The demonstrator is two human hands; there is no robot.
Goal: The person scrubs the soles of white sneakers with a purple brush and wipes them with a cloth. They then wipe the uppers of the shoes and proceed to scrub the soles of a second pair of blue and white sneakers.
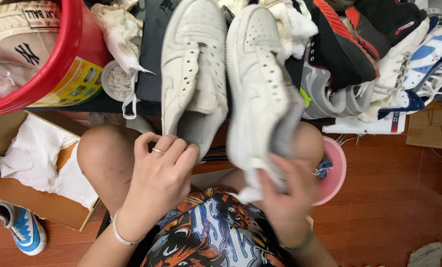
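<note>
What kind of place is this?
Probably a small home shoe-cleaning spot: white sneakers lie at the person's knees, a pile of worn shoes sits behind, and rags lie nearby.

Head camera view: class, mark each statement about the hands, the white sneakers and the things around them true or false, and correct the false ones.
1. The right hand grips the heel end of a white sneaker. True.
2. The left hand holds a brush. False: it holds no tool; its fingers touch the heel of the other white sneaker.
3. A ring sits on a finger of the left hand. True.
4. The bucket at the upper left is blue. False: it is red.
5. A blue and white shoe lies on the floor at the lower left. True.
6. The pink basin lies by the left knee. False: it is by the right knee.
</note>
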